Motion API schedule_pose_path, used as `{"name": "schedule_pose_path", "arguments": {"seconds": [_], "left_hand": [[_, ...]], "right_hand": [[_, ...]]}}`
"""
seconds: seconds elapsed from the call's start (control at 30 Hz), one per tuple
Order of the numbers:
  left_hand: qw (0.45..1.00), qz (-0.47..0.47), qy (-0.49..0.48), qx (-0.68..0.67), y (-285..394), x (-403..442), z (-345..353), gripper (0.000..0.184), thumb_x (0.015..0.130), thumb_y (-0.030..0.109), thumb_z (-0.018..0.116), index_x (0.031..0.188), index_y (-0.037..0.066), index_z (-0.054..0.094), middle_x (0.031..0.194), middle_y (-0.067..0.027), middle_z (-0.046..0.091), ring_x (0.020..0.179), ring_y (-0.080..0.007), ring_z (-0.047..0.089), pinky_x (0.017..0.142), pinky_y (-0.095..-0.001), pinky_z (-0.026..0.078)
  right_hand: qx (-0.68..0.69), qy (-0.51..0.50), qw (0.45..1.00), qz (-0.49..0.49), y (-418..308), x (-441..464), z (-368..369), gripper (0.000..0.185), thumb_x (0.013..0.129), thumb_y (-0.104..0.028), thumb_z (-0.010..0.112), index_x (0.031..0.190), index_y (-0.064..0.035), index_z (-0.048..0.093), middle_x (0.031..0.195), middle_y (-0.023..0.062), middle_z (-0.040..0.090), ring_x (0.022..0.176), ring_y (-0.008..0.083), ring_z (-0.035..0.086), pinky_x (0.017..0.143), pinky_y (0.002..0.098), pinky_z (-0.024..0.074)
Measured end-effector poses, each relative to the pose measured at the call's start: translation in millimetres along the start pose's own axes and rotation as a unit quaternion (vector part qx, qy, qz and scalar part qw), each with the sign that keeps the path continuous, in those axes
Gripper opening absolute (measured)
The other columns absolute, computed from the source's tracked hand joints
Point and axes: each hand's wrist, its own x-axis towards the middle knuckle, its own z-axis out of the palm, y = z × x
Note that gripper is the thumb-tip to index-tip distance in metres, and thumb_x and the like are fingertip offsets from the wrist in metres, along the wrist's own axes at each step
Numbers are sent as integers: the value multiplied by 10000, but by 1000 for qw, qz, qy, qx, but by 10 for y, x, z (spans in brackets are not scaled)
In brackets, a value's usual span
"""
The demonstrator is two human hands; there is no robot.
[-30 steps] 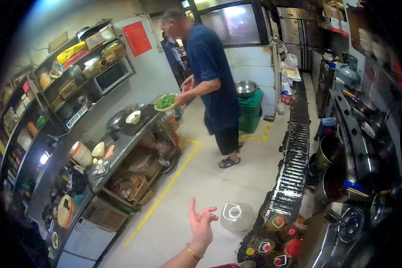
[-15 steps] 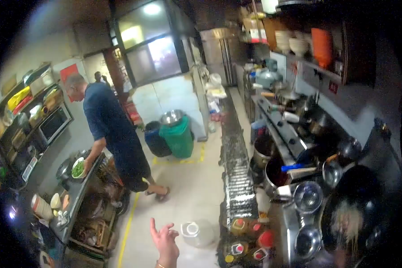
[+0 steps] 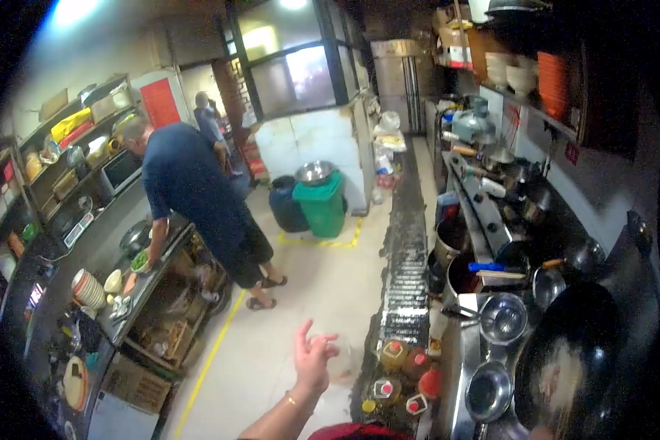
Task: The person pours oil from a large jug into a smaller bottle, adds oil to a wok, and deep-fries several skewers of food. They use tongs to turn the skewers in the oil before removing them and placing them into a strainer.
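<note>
My left hand (image 3: 314,359) is raised over the floor with its fingers apart and nothing in it; a thin bracelet circles the wrist. Behind its fingers, a clear plastic jug (image 3: 339,359) on the floor is partly hidden. Just right of the hand stand several oil bottles (image 3: 394,354) with red and yellow caps. At the lower right is a large dark wok (image 3: 590,330), with a pale, streaky, blurred patch inside it. A skin-toned blur (image 3: 541,433) at the bottom edge beside the wok may be my right hand; its fingers cannot be made out.
Two metal bowls (image 3: 489,392) stand left of the wok. A floor drain grate (image 3: 405,293) runs along the stove. A co-worker (image 3: 198,169) bends over the left counter (image 3: 136,301), one hand at a bowl of greens (image 3: 140,262). A green bin (image 3: 321,209) stands farther back.
The view has shifted, and more of my left forearm shows. My left hand stays open, now in front of the jug. The co-worker has bent lower, and the bowl of greens is down at the counter.
</note>
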Motion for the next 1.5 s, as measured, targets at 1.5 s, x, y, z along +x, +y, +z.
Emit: {"name": "schedule_pose_path", "arguments": {"seconds": [1.5], "left_hand": [[730, -428, -516, 133, -923, -1225, 1236, 321, 814, 164, 519, 1103, 24, 499, 957, -85, 588, 835, -152, 565, 750, -286, 462]], "right_hand": [[615, -245, 727, 182, -227, -168, 128, 153, 805, -214, 568, 803, -63, 593, 511, -7, 454, 389, 109, 425, 362, 254, 312]]}}
